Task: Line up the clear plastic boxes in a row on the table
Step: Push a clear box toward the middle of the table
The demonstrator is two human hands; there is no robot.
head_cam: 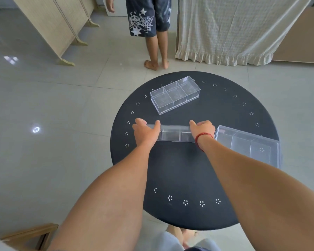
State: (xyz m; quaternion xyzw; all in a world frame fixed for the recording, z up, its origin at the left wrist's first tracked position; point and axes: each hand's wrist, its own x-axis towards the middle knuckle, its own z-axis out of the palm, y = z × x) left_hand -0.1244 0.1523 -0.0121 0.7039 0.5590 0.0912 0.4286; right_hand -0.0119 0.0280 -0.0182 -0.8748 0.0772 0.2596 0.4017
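Three clear plastic boxes with inner dividers are on a round black table. The middle box lies across the table, and I grip it at both ends: my left hand holds its left end, my right hand, with a red wrist string, holds its right end. A second box lies at an angle on the far side of the table, apart from my hands. The third box sits at the right edge, close to my right hand.
A person in dark printed shorts stands barefoot on the tiled floor beyond the table. A folding wooden screen is at the far left, a cream curtain at the far right. A wooden piece shows at the bottom left.
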